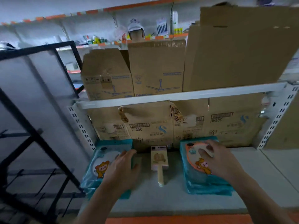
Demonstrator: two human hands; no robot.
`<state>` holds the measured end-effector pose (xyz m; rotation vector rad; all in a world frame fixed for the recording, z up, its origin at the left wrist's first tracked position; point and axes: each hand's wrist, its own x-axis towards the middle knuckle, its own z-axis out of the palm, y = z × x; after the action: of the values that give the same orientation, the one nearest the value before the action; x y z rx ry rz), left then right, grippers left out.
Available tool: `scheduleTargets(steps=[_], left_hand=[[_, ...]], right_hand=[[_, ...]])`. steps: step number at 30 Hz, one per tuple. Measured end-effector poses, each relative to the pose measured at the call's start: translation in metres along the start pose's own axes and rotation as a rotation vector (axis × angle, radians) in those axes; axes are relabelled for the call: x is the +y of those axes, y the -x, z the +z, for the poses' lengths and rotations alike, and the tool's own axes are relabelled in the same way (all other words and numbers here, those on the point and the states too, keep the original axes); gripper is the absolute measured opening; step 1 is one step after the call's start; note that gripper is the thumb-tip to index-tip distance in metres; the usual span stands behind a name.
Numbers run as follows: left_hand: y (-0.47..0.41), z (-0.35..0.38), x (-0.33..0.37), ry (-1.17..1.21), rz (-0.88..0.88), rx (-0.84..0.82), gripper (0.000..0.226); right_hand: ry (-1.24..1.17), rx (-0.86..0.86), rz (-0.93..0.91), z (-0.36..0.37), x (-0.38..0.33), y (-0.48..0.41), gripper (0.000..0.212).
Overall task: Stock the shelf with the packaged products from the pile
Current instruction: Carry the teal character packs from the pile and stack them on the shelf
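Two stacks of teal packaged products lie flat on the pale shelf (169,199), one at each side, well apart. The left stack (100,180) sits near the perforated white upright (80,125), with its near edge reaching the shelf's front; its top package shows a white round panel and a cartoon figure. The right stack (202,181) has a top package with an orange-rimmed panel and a similar cartoon figure.

The left hand (123,168) rests palm down on the right part of the left stack. Its fingers (127,153) are straight and close together, pointing toward the back, and the thumb lies off to the right by the package edge. The right hand (221,160) lies palm down on the top package of the right stack, its fingers (204,153) spread apart and flat on the panel, gripping nothing.

Between the stacks lies a small pink and cream packaged item with a handle (159,159), touching neither hand. Torn cardboard boxes (153,125) stand against the back of the shelf, just behind the stacks. Above them a white shelf board (178,96) carries more cardboard cartons (157,68) printed with ceiling fans. A black metal frame (32,126) stands to the left, and an orange strip (178,219) runs along the shelf's front edge.
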<state>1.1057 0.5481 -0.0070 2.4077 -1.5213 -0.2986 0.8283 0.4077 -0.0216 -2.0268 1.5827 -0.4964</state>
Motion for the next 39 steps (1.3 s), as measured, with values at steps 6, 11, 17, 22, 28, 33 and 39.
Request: scheduleTargets(steps=[6, 11, 17, 22, 28, 33, 39], left_hand=[[0.047, -0.036, -0.033, -0.093, 0.175, 0.003, 0.060], [0.083, -0.054, -0.057, -0.166, 0.265, 0.053, 0.067], [0.128, -0.067, -0.073, -0.191, 0.300, 0.127, 0.061], [0.157, -0.069, -0.071, -0.214, 0.304, 0.190, 0.057], [0.188, -0.061, -0.067, -0.219, 0.315, 0.176, 0.063], [0.200, -0.055, -0.054, -0.268, 0.352, 0.159, 0.062], [0.203, -0.034, -0.019, -0.270, 0.415, 0.119, 0.065]], right_hand=[[0.366, 0.040, -0.203, 0.015, -0.090, 0.088, 0.051], [0.497, 0.052, -0.259, 0.034, -0.134, 0.153, 0.061], [0.593, 0.082, -0.290, 0.040, -0.157, 0.205, 0.064], [0.629, 0.063, -0.330, 0.040, -0.166, 0.232, 0.071], [0.603, 0.075, -0.319, 0.041, -0.161, 0.258, 0.072], [0.602, 0.077, -0.286, 0.036, -0.145, 0.272, 0.066], [0.623, 0.055, -0.210, 0.020, -0.112, 0.280, 0.068]])
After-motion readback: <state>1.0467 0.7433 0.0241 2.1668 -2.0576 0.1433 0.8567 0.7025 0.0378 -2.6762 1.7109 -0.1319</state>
